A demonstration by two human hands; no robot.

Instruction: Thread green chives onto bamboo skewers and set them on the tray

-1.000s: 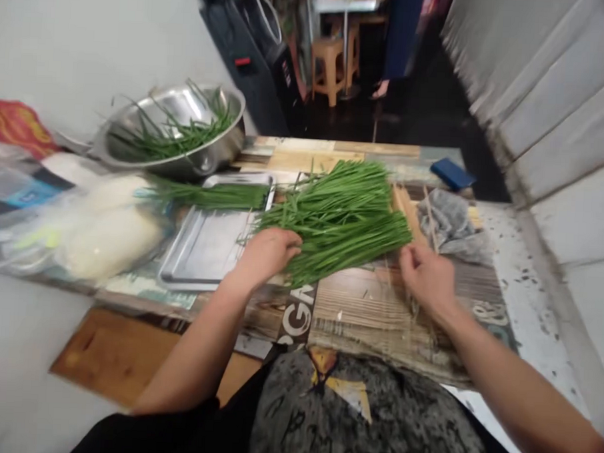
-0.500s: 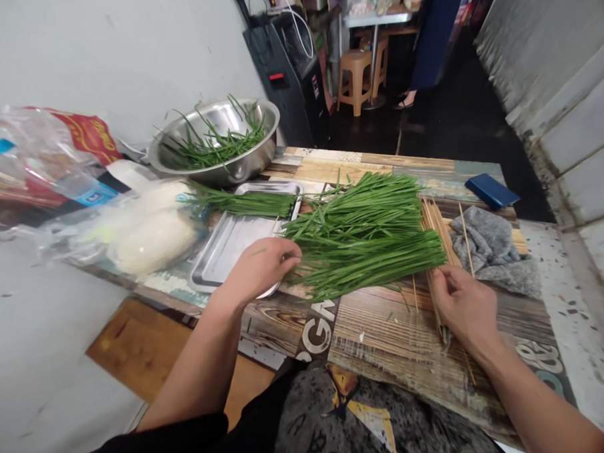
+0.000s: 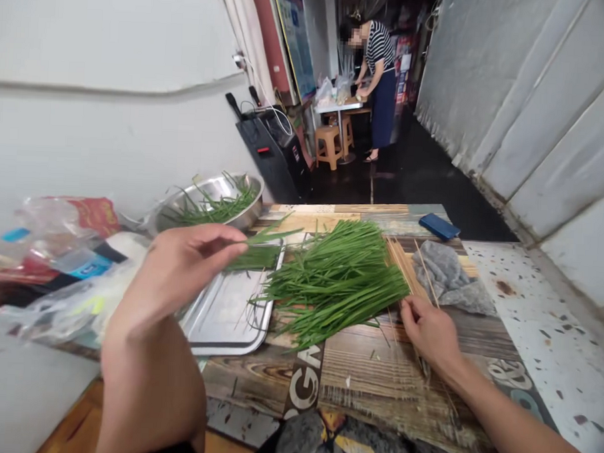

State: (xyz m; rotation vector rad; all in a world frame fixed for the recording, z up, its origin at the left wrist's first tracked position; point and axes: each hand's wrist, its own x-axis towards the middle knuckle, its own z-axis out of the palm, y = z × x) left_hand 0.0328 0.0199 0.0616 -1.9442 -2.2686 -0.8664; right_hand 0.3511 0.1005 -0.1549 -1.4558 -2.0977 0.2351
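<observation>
A broad pile of green garlic chives [image 3: 337, 275] lies on the wood-patterned table. My left hand [image 3: 180, 268] is raised above the metal tray [image 3: 228, 317], thumb and forefinger pinched on a chive blade [image 3: 274, 236] that points right. At the right-hand ends of the pile, my right hand [image 3: 432, 329] is closed, fingertips touching the chive ends; what it pinches is hidden. Beneath and beside that hand are several thin bamboo skewers [image 3: 403, 264]. A smaller chive bundle [image 3: 255, 258] rests across the far part of the tray.
Behind the tray stands a steel bowl [image 3: 255, 208] with loose chives. Plastic bags [image 3: 68, 303] crowd the left side. A grey cloth [image 3: 443, 269] and a blue box [image 3: 439, 226] lie to the right. Farther off, a person [image 3: 381, 76] works at another table.
My left hand has risen and moved left from the chive pile, with a blade in its fingers. My right hand stays at the chive ends. The view has tilted up.
</observation>
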